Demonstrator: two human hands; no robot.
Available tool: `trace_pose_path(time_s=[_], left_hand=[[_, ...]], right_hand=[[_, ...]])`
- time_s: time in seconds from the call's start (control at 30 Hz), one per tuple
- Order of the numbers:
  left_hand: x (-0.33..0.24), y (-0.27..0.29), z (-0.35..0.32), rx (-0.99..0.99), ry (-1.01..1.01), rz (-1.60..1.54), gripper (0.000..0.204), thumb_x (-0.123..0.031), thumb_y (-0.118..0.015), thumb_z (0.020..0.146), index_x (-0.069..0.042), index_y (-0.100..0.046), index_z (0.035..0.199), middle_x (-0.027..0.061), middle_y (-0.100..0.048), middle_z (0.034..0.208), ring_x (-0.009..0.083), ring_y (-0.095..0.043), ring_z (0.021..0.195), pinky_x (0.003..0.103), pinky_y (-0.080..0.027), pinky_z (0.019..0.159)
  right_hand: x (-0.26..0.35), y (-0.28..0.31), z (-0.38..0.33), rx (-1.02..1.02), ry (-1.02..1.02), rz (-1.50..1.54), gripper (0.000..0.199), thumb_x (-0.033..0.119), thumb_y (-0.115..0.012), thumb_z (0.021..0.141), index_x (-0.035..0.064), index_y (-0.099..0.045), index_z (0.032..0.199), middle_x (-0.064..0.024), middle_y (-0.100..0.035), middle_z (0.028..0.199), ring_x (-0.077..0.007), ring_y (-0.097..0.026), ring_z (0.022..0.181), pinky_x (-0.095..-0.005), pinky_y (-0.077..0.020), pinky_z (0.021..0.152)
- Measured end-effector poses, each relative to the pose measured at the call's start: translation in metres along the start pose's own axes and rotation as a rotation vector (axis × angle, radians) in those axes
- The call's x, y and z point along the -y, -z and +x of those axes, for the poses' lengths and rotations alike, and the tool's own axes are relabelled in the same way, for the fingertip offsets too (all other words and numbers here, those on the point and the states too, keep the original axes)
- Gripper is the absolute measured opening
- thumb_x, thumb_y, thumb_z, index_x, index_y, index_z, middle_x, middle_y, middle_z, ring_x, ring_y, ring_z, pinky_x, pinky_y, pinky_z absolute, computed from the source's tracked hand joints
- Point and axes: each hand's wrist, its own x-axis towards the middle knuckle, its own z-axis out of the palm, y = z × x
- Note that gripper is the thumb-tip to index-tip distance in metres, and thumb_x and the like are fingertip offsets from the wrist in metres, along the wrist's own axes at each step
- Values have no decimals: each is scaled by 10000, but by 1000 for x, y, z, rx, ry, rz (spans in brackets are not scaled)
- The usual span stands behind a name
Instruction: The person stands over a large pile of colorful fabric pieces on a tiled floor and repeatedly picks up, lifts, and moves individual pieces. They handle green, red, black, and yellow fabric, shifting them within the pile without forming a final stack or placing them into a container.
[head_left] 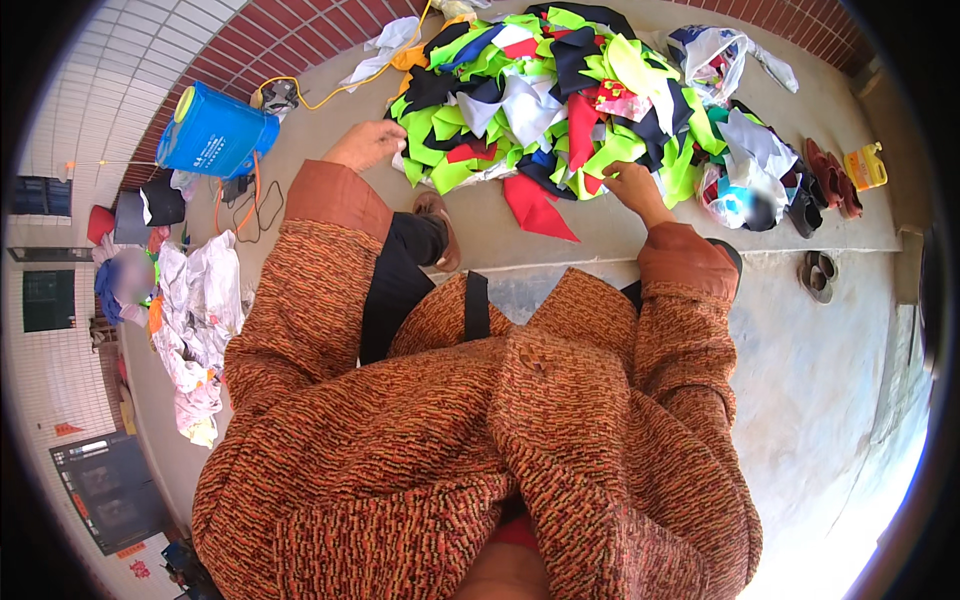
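A big heap of fabric scraps point(530, 105) in lime green, black, red, white and blue lies on the ground in front of me. My left hand point(365, 146) is at the heap's left edge, fingers curled and drawn together; anything between them is too small to make out. At the heap's near right side, my right hand point(638, 188) has its fingertips pinched against green and red scraps, and what they grip is hidden. Between my hands, a red scrap point(538, 208) spreads from the near edge onto the floor.
A blue tank sprayer point(215, 132) stands at the left, with a yellow hose and cords near it. Pale crumpled cloths point(200, 310) lie nearer on that side. To the right are stuffed plastic bags point(710, 60), dark shoes point(803, 210), red shoes point(828, 175) and a yellow jug point(866, 166).
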Motion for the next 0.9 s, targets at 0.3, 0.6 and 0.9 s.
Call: trace_pose_path(time_s=[0.3, 0.6, 0.9], left_hand=[[-16, 12, -2, 193, 76, 21, 335, -200, -574, 889, 0, -555, 1157, 84, -609, 1060, 168, -568, 989, 296, -458, 844], [42, -90, 51, 422, -64, -364, 333, -239, -540, 907, -8, -559, 1146, 52, -620, 941, 154, -571, 927, 275, -441, 810], [129, -209, 51, 349, -317, -880, 267, -188, -487, 908, 29, -548, 1051, 88, -584, 1000, 151, -539, 965, 269, -405, 856]], right_hand=[[-12, -41, 1, 164, -55, -27, 230, 236, -603, 740, 92, -713, 881, -188, -667, 814, -347, -644, 767, -414, -513, 738], [9, -129, -3, 457, -496, 521, 281, 212, -622, 786, -4, -653, 961, -89, -645, 690, -161, -624, 600, -294, -497, 567], [-7, -213, 34, 217, -1002, 1054, 548, 160, -617, 850, 39, -385, 1331, -64, -609, 728, -144, -584, 600, -284, -475, 520]])
